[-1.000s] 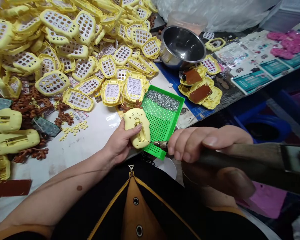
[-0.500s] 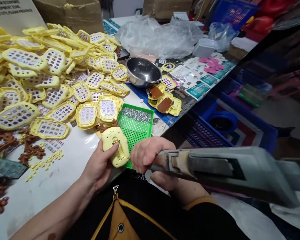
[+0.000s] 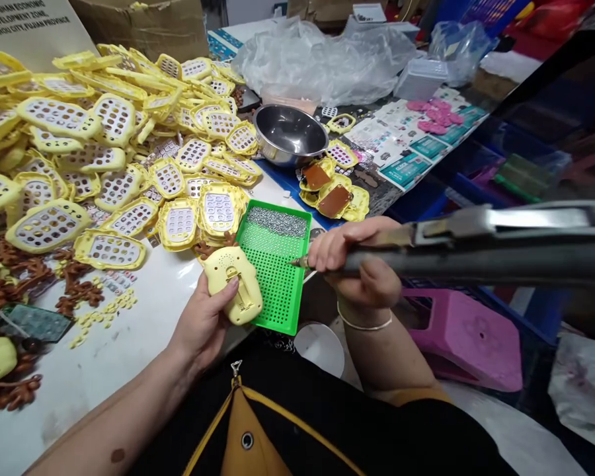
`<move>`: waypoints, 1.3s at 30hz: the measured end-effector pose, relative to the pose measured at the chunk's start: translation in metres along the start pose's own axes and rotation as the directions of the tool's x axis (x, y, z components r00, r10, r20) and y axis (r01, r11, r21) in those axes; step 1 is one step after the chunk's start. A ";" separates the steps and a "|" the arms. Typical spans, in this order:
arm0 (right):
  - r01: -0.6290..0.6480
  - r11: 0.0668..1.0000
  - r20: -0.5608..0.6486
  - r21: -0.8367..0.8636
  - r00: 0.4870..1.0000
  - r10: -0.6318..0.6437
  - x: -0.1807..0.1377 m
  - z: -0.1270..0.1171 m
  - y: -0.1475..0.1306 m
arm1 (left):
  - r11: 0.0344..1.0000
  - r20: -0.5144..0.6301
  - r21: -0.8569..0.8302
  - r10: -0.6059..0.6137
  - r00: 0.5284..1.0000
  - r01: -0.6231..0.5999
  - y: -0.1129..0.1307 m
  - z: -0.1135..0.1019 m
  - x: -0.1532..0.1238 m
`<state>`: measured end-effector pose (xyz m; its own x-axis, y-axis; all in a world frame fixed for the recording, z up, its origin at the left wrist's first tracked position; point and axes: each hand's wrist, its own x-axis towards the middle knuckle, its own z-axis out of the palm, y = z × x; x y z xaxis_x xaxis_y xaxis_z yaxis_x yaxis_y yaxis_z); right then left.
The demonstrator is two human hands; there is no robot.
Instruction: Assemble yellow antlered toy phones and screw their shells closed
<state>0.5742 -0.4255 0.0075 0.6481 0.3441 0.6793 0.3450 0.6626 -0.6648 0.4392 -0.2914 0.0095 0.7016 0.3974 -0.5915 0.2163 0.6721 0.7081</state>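
My left hand [image 3: 203, 324] grips a pale yellow toy phone [image 3: 248, 277] with brown antlers, thumb across its back. The back faces up, showing an uncovered battery compartment, speaker holes and small screw holes. My right hand [image 3: 359, 264] is wrapped round an electric screwdriver [image 3: 466, 251], whose body runs off to the right, blurred. Its bit points left over the green perforated tray [image 3: 277, 291], apart from the toy. Small silver screws [image 3: 277, 222] lie in a band at the tray's far end.
Yellow casings [image 3: 114, 119] with white button panels are heaped on the left. Brown antler pieces [image 3: 79, 284] and small yellow bits [image 3: 104, 311] lie nearer. Beyond the tray are a metal bowl [image 3: 291, 132] and casings with brown plates [image 3: 334, 200]. A pink stool [image 3: 471, 337] stands right.
My right hand has moved right and up with the screwdriver, taking its bit away from the toy phone's edge. My left hand still holds the toy in nearly the same pose.
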 end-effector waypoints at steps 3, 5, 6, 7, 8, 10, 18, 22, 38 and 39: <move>-0.047 0.992 -0.053 -0.118 0.998 0.041 -0.003 -0.018 0.023 | 1.000 0.004 0.001 -0.008 1.000 0.008 -0.001 0.000 0.001; -0.088 0.985 -0.063 -0.151 0.995 0.079 -0.008 -0.025 0.034 | 1.000 0.014 0.002 -0.010 1.000 0.009 -0.002 -0.001 0.001; -0.102 0.982 -0.065 -0.157 0.994 0.093 -0.010 -0.026 0.038 | 1.000 0.018 0.002 -0.009 1.000 0.009 -0.002 -0.002 0.001; -0.113 0.981 -0.065 -0.157 0.992 0.104 -0.012 -0.027 0.041 | 1.000 0.021 0.002 -0.009 1.000 0.009 -0.003 -0.003 0.002; -0.121 0.981 -0.062 -0.155 0.992 0.112 -0.013 -0.027 0.044 | 1.000 0.022 0.004 -0.009 1.000 0.009 -0.003 -0.004 0.002; -0.121 0.980 -0.049 -0.156 0.992 0.114 -0.015 -0.026 0.047 | 1.000 0.023 0.009 -0.017 1.000 0.016 -0.004 -0.005 0.001; -0.121 0.970 -0.033 -0.212 0.993 0.117 -0.017 -0.023 0.055 | 1.000 0.022 -0.014 -0.027 0.999 0.028 -0.004 -0.004 0.001; -0.136 0.963 -0.027 -0.232 0.991 0.134 -0.015 -0.023 0.055 | 0.999 0.031 -0.037 -0.015 0.999 0.017 -0.003 -0.005 0.001; -0.158 0.979 0.243 0.127 0.962 0.124 -0.021 0.047 -0.045 | 0.982 -0.022 -0.162 0.090 0.996 -0.093 -0.015 -0.004 -0.002; -0.159 0.977 0.267 0.142 0.957 0.116 -0.022 0.048 -0.044 | 0.981 -0.013 -0.166 0.100 0.995 -0.101 -0.015 -0.004 -0.003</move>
<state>0.5121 -0.4300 0.0367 0.4785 0.5841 0.6556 0.1378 0.6875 -0.7130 0.4316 -0.3002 -0.0011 0.7106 0.4711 -0.5226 0.0285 0.7229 0.6904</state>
